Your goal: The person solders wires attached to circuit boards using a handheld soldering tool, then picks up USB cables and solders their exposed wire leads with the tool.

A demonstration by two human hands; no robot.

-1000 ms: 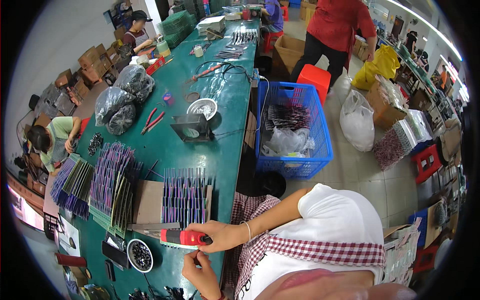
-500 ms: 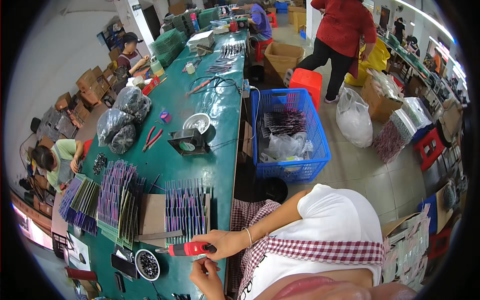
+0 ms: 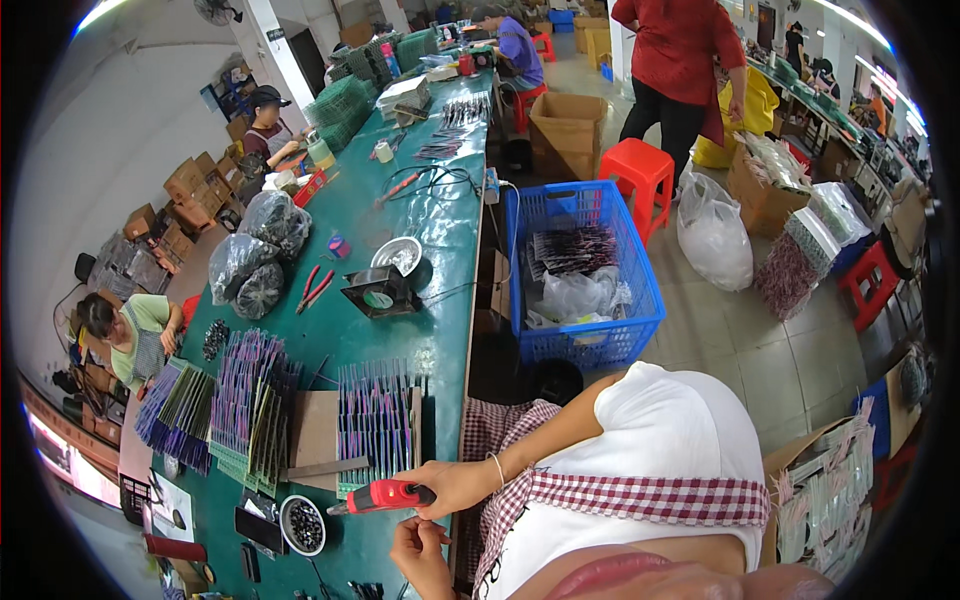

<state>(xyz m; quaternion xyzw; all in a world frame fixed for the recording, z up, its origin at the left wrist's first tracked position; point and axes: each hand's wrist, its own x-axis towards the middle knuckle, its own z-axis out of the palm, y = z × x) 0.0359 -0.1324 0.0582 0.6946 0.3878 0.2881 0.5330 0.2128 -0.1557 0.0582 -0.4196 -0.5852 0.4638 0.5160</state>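
Red plastic handheld tool with a metal tip (image 3: 380, 496) sits low in the frame, left of centre, over the green table (image 3: 440, 250). I see my right hand (image 3: 455, 487) with its fingers wrapped tight around the tool's rear. My left hand (image 3: 420, 552) hovers just below, fingers curled; whether they pinch anything I cannot tell. A small round black dish of dark beads (image 3: 303, 524) lies left of the tip, and a rack of purple strips (image 3: 375, 420) stands just above.

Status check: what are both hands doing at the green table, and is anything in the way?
Right hand grips red tool, tip pointing left. Left hand just below, apparently empty. Small bowl of dark parts beyond the tip; card rack just behind.
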